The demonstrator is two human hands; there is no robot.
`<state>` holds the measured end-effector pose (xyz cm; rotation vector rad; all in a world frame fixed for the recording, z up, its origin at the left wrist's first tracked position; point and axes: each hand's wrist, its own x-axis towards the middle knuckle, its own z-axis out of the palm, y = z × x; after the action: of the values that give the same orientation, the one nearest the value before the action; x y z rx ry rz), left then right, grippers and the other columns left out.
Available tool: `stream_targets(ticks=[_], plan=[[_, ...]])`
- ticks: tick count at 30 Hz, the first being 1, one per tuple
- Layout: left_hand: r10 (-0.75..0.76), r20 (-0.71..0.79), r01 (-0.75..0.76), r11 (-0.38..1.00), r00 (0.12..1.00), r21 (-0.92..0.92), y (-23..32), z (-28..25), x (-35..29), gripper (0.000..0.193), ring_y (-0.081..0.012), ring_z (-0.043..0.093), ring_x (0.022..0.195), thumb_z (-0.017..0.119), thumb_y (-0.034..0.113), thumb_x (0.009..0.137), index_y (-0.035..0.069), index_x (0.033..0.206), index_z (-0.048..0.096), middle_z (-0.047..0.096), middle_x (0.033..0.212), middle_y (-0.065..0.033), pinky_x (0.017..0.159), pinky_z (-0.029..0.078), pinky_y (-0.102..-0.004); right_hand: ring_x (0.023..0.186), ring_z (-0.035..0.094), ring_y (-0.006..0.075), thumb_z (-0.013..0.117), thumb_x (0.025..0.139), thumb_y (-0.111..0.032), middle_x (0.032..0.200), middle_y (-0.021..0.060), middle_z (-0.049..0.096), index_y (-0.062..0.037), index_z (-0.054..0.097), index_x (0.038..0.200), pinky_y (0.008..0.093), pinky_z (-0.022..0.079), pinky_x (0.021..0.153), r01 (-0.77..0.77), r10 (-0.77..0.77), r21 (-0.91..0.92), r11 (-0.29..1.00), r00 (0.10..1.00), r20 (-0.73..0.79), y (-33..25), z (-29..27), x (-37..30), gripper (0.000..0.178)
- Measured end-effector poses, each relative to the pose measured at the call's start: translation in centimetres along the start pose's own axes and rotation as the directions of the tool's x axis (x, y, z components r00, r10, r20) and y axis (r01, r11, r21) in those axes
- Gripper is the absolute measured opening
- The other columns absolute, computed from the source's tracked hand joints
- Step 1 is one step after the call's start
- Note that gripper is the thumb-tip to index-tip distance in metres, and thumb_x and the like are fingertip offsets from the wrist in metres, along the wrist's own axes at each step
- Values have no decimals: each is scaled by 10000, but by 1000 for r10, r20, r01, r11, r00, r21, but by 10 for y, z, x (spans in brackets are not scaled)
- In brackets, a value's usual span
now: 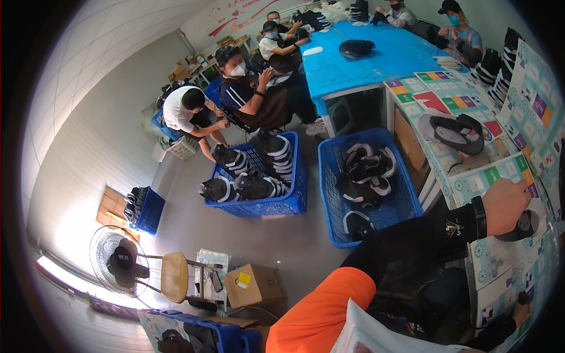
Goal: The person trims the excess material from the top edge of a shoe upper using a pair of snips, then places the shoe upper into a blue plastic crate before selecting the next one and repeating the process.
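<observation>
My left hand (507, 207), with a dark band at the wrist, reaches over the patterned tabletop (491, 259) at the right. Its fingers look curled, with their tips turned away, so what they hold is hidden. Just below it lies a grey-and-black shoe (522, 226), partly covered by the hand. My right hand (521, 313) is small at the lower right edge, fingers bent round something dark that I cannot make out. Farther up the same table lies a black-and-grey open shoe (456, 133).
A blue basket (322, 176) of loose black shoe parts stands left of my table. Beyond it, another blue basket (300, 194) holds stacked black shoes. Several masked people sit around a blue table (376, 67). A fan (118, 259), stool (175, 276) and carton (259, 288) stand lower left.
</observation>
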<state>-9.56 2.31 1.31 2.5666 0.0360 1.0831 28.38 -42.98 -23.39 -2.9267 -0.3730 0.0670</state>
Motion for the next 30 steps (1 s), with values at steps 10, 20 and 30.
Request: stream_targets(ticks=[10, 20, 30], plan=[[9, -77, -10, 1000, 997, -15, -1, 3, 3, 160, -351, 656, 739, 712, 94, 705, 20, 843, 682, 611, 939, -164, 658, 508, -436, 1051, 661, 430, 523, 1072, -438, 1196, 232, 718, 13, 684, 1241, 483, 527, 884, 154, -154, -180, 972, 988, 12, 47, 21, 33, 508], [-29, -111, 31, 999, 993, 17, 3, 8, 1, 169, -359, 671, 755, 737, 121, 686, 31, 826, 703, 644, 930, -162, 661, 518, -447, 1184, 668, 335, 618, 1036, -295, 1366, 179, 687, -19, 643, 1392, 392, 505, 1033, 141, -144, 51, 989, 988, 59, 62, 12, 55, 451], [10, -109, 1, 995, 994, 95, -14, 23, 17, 193, -379, 688, 752, 749, 169, 678, 30, 805, 707, 664, 842, -182, 624, 523, -482, 1191, 662, 311, 620, 1029, -278, 1400, 157, 672, -26, 609, 1439, 370, 489, 1064, 187, -56, 356, 916, 936, -347, -31, -42, -71, 481]])
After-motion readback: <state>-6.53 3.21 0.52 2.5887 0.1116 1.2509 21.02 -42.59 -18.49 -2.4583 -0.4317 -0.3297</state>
